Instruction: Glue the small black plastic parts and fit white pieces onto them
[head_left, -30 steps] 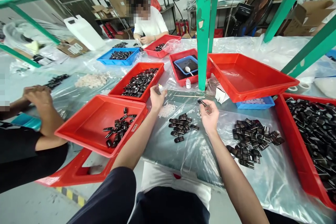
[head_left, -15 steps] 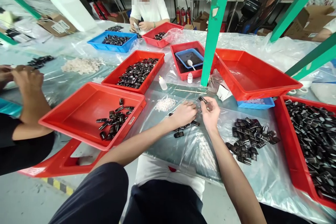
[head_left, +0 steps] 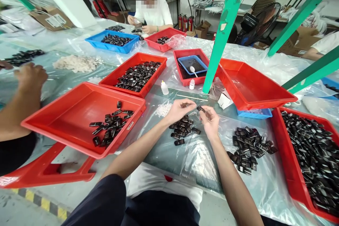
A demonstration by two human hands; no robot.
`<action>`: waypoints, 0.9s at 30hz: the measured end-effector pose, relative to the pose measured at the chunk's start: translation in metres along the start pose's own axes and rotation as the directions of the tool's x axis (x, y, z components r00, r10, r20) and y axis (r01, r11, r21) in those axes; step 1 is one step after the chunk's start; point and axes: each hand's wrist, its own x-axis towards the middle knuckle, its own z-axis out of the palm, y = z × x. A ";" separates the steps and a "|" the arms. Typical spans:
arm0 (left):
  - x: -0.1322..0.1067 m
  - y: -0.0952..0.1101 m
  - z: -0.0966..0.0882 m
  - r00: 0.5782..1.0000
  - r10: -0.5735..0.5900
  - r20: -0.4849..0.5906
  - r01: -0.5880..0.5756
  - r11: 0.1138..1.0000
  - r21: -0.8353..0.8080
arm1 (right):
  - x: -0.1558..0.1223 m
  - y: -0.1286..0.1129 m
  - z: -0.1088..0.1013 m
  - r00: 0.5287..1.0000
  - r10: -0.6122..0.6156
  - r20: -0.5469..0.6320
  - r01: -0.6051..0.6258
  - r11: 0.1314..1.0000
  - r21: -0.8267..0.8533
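Note:
My right hand (head_left: 210, 120) pinches a small glossy black plastic piece (head_left: 200, 108) between thumb and fingers, above the plastic-covered table. Close beside it on the left, my left hand (head_left: 181, 110) has thumb and fingertips pressed together, pointing at the piece. Whatever those fingertips may hold is too small to make out. Below my hands lies a loose group of similar black pieces (head_left: 182, 129). A heap of small white bits (head_left: 163, 109) lies just left of my left hand. A larger pile of black pieces (head_left: 250, 144) is to the right of my right forearm.
Red trays with black pieces stand left (head_left: 66, 113) and right (head_left: 284, 162). Another red tray (head_left: 254, 81) rests on a blue one. A green post (head_left: 225, 31) rises beyond my hands, near a dropper bottle (head_left: 164, 88). Co-workers sit opposite (head_left: 161, 10) and at left (head_left: 29, 81).
My left hand has lifted off the group of black pieces and come up beside the piece in my right hand, uncovering that group. The view has shifted slightly.

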 end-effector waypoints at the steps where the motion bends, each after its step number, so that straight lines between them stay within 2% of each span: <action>1: -0.001 -0.001 0.001 1.000 -0.012 0.005 0.012 1.000 -0.023 | -0.001 0.000 0.000 1.000 0.003 0.008 -0.003 1.000 0.002; 9: -0.005 0.000 -0.004 0.992 -0.081 0.094 0.088 0.993 -0.076 | -0.004 -0.003 -0.001 1.000 -0.006 0.030 0.009 0.995 -0.103; 19: -0.011 -0.004 -0.012 0.976 -0.156 0.154 0.177 0.976 -0.129 | -0.013 -0.005 -0.002 0.998 -0.028 0.048 0.037 0.980 -0.196; 24: -0.010 -0.006 -0.016 0.950 -0.168 0.263 0.216 0.962 -0.168 | -0.015 -0.007 -0.007 0.994 -0.020 0.107 0.048 0.963 -0.264; 27: -0.013 -0.008 -0.011 0.946 -0.129 0.298 0.183 0.970 -0.160 | -0.014 -0.006 -0.009 0.984 -0.003 0.179 0.051 0.963 -0.264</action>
